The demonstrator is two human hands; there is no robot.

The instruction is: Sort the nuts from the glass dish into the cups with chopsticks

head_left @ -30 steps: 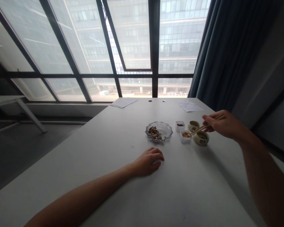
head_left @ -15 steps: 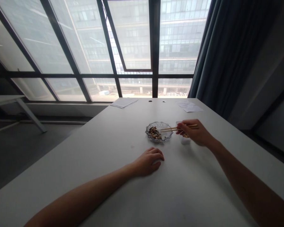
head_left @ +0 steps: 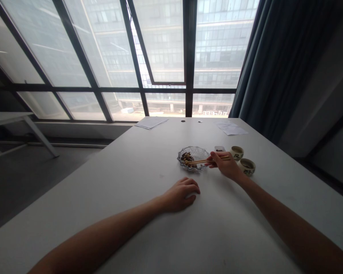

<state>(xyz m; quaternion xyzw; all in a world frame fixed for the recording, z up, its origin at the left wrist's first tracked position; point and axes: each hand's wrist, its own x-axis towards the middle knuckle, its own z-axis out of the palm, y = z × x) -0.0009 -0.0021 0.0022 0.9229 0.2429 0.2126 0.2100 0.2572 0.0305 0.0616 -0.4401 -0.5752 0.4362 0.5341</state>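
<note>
My right hand holds a pair of wooden chopsticks. Their tips reach over the left side of a clear glass bowl, at a heap of small brown and pale pieces, like nuts or seeds. Whether the tips pinch a piece is too small to tell. My left hand rests on the table in front of the bowl, fingers loosely bent, thumb apart, nothing in it. Partly behind my right hand stand a clear plastic box and two cream cups with dark characters, a farther cup and a nearer cup.
Papers lie at the far left and far right of the white table. Behind it is a wall of windows, with a dark curtain to the right. Another table stands at the left.
My right hand has moved left and a little down, taking the chopstick tips from the bowl's middle to the heap. The two cups now show. My left hand stays about where it was.
</note>
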